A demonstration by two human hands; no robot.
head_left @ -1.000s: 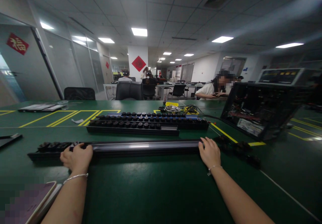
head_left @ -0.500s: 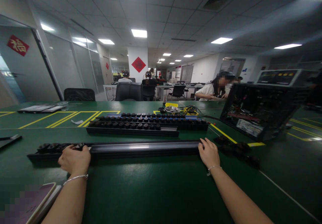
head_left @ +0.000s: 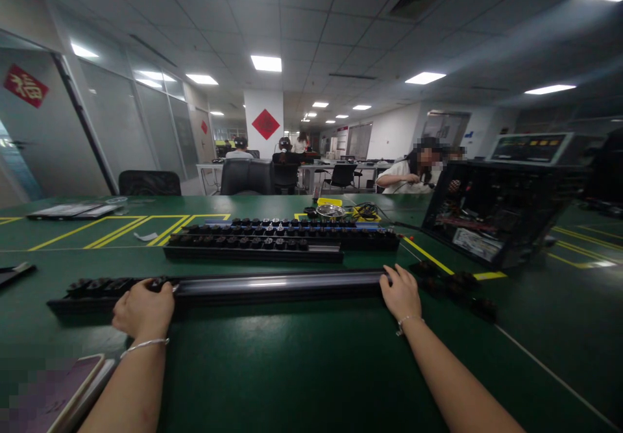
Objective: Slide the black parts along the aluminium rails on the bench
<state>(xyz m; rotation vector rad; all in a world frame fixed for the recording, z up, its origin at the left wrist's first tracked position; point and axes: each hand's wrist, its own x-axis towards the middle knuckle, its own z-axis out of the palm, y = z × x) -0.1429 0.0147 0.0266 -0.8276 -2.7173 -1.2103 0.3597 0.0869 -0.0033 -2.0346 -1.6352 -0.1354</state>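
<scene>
A long black rail (head_left: 277, 284) with a shiny metal strip along its channel lies across the green table in front of me. Several black round parts (head_left: 100, 284) sit in a row in its left portion. My left hand (head_left: 145, 308) is closed around the last part of that row, thumb and fingertips pressed on it; the fingers hide most of that part. At the rail's right end, my right hand (head_left: 402, 293) grips the end with curled fingers over the top, the thumb towards the strip.
Behind the rail stand more black rails (head_left: 253, 251) filled with similar round parts. Loose black parts (head_left: 457, 284) lie to the right, near an open computer case (head_left: 481, 219). A phone (head_left: 73, 391) lies at the lower left. A metal dish (head_left: 331, 211) stands farther back; a person (head_left: 409, 176) sits across the table.
The whole view has shifted slightly left. Both hands keep their places on the rail. The person across the table has raised a hand.
</scene>
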